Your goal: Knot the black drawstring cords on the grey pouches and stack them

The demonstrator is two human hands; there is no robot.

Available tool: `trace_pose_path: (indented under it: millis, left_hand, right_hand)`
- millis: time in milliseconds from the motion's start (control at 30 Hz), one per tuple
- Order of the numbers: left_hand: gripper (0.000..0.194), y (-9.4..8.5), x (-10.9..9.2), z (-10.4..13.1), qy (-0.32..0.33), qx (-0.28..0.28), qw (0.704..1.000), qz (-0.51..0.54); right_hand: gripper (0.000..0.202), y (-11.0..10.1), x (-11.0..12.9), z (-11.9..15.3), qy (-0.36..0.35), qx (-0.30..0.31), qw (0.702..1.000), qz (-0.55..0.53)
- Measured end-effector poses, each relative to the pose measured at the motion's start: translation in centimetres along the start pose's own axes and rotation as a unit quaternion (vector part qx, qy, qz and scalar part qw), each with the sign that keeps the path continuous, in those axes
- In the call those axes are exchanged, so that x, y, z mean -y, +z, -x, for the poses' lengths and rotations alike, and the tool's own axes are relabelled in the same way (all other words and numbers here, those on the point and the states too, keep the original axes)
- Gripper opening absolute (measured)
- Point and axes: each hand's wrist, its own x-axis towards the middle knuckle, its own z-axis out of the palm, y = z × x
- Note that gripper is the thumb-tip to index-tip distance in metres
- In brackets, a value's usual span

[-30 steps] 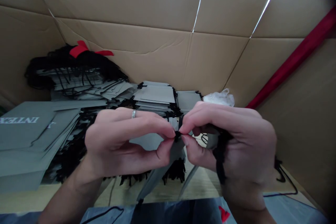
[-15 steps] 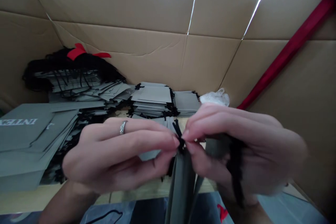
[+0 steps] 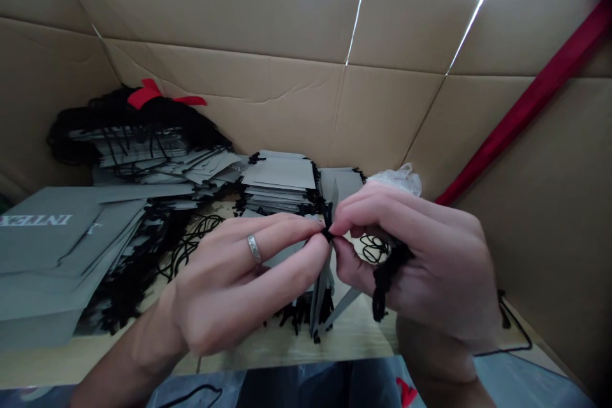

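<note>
The person's left hand (image 3: 253, 280), a ring on one finger, has its thumb and fingertips pinched together on a bit of black cord (image 3: 327, 229), and the right hand (image 3: 421, 255) pinches at the same spot from the other side, the two sets of fingertips almost meeting. Just below the pinch a narrow grey piece (image 3: 321, 293), seen nearly edge-on, hangs over the table (image 3: 239, 350), close to the middle of its near edge. A black bunch (image 3: 386, 277) dangles by the right palm; I can't tell whether those curled fingers grip it. Along the table's left edge lies a pile of grey folders (image 3: 33, 252) with white lettering, and at the far left corner a heap of black strings (image 3: 76, 131) carries a red strip (image 3: 144, 94). Midway along the far edge stands a neat grey stack (image 3: 282, 173), with a clear plastic bag (image 3: 404, 178) to its right.
</note>
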Motion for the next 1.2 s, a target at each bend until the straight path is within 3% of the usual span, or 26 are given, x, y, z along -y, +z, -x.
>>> trace_pose_path:
  millis: [133,300,467,700,967,1100,1200]
  left_hand:
    - [0.014,0.5,-0.1,-0.7,0.027,-0.039,0.998,-0.044]
    - [0.014,1.5,0.3,-1.6,-0.042,-0.108,0.99,0.079]
    - [0.015,1.5,-0.2,-1.1,-0.025,-0.107,0.993,-0.036]
    - [0.014,1.1,-1.0,-1.2,-0.067,-0.108,0.992,-0.011]
    - [0.013,0.4,-1.4,-0.4,0.007,-0.019,0.988,-0.155]
    - [0.011,0.5,-1.1,-0.6,0.0,-0.048,0.989,-0.14]
    - [0.013,1.0,-0.8,-1.3,-0.044,-0.085,0.993,-0.069]
  right_hand:
    - [0.033,0.0,-0.4,-0.2,-0.006,-0.025,0.999,-0.043]
    - [0.037,0.0,-0.5,-0.3,0.016,-0.037,0.996,-0.074]
    - [0.035,0.4,-0.3,-0.2,0.016,-0.055,0.997,-0.049]
    - [0.032,0.6,-0.1,-0.1,-0.004,-0.066,0.998,-0.014]
    - [0.028,0.8,0.0,-0.1,0.004,-0.06,0.998,-0.003]
    - [0.029,0.6,-0.2,-0.2,-0.01,-0.046,0.999,-0.016]
    - [0.027,0.6,-0.3,-0.2,-0.018,-0.061,0.998,-0.025]
